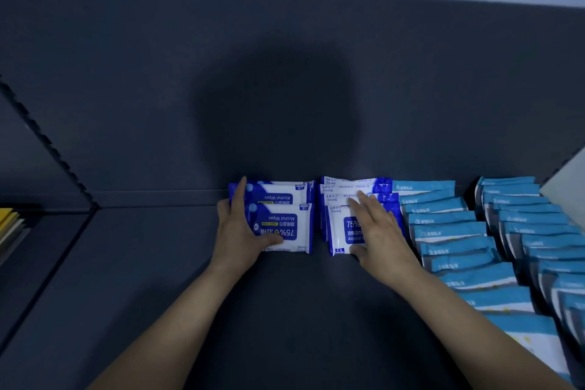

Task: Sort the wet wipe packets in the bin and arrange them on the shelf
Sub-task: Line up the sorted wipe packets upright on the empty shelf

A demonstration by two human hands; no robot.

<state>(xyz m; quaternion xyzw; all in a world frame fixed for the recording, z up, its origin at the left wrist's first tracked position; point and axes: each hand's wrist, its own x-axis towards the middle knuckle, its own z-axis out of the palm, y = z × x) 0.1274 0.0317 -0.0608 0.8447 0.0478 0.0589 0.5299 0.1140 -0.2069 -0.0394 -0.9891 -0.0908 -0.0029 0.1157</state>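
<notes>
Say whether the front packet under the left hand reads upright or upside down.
Upside down: the blue-and-white plastic alcohol wipe packet shows its "75%" and "Alcohol Wipes" print inverted.

Quick count. Dark blue alcohol wipe packets (285,225): I can make out two in the pile my left hand (240,231) is pressed against, and about four in the pile under my right hand (376,231). Light blue packets (443,225): two rows out past my right hand, roughly ten in the nearer row and eleven-ish in the farther one. They overlap, so that's approximate. Way off past my left hand there are a few yellow and grey flat things (11,225), can't count those.
</notes>
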